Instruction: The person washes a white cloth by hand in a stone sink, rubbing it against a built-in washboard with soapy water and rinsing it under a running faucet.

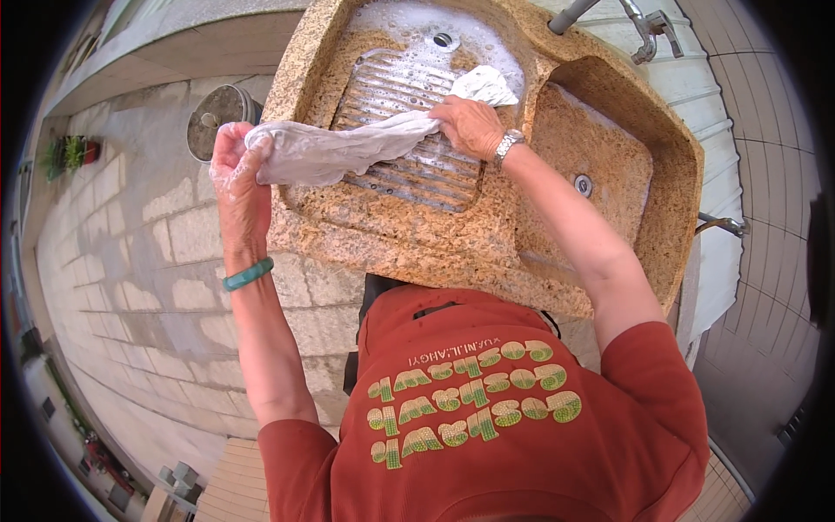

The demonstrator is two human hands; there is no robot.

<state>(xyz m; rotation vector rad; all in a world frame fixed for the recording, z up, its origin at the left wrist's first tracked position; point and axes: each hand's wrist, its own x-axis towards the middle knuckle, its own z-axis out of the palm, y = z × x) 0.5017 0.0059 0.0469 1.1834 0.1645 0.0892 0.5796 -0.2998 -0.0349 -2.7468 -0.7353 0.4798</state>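
A wet, pale cloth (346, 151) stretches between my two hands above a stone laundry sink. My left hand (240, 156), flecked with suds, grips one end beyond the sink's left edge. My right hand (471, 125) pinches the other end over the ribbed washboard (424, 186) moulded into the basin. Just past my right fingers lies a crumpled white cloth (484, 85) in the suds. Foamy water (398, 26) covers the far part of this basin, around a drain opening (443, 40).
A second, deeper basin (574, 156) with a metal drain (583, 186) adjoins on the right. A metal tap (652, 36) stands at the far right. On the paved floor at left are a lidded bucket (218, 121) and a potted plant (75, 153).
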